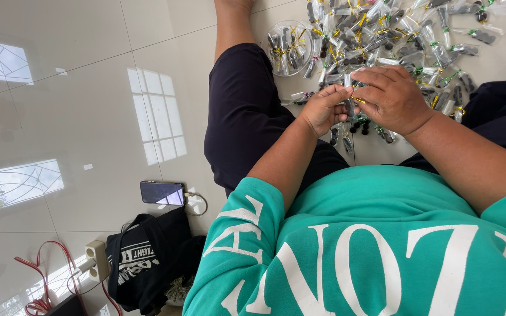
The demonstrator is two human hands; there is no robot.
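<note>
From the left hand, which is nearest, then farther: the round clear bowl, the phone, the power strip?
1. Clear bowl, just beyond the left hand.
2. Phone, on the floor to the left.
3. Power strip, farthest, lower left by the black bag.

glossy floor tiles point(89, 117), clear plastic packets point(382, 35)

Glossy white tiled floor point(89, 88), mirroring window panes. Heaped on it at top right: small clear packets point(393, 41) of dark pieces, tied with yellow and green twists. Beside the heap, a round clear tub point(289, 45) (more packets inside). Lower left: a phone point(162, 192) on a cable, a black bag point(147, 257), a power strip point(96, 257) with red wires point(42, 275).
</note>
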